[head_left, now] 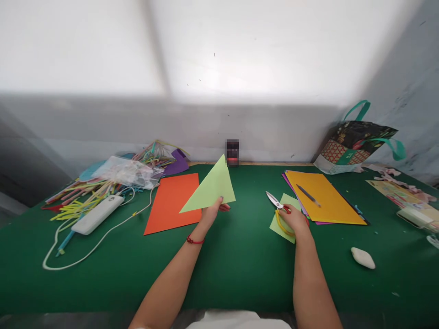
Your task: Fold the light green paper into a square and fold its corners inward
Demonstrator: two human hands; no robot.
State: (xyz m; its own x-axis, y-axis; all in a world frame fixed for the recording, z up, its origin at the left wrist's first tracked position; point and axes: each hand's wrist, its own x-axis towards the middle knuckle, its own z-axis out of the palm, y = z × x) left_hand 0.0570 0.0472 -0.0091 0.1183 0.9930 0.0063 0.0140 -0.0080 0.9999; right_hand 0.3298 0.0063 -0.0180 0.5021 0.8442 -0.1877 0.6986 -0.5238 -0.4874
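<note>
My left hand (213, 211) pinches the lower edge of a light green paper triangle (211, 187) and holds it up above the green table (240, 256). My right hand (293, 219) rests on the table with its fingers closed on the red and yellow handles of a pair of scissors (277, 203). The scissor blades point toward the back left. Under the scissors and my right hand lies a small light green paper scrap (283, 227).
An orange-red sheet (173, 201) lies left of centre. A yellow-orange stack (322, 203) with a pencil (307, 195) sits to the right. Straws (82, 201), a white power bank (98, 214) with cable, a plastic bag (125, 171), a tote bag (353, 146) and a white lump (362, 257) lie around.
</note>
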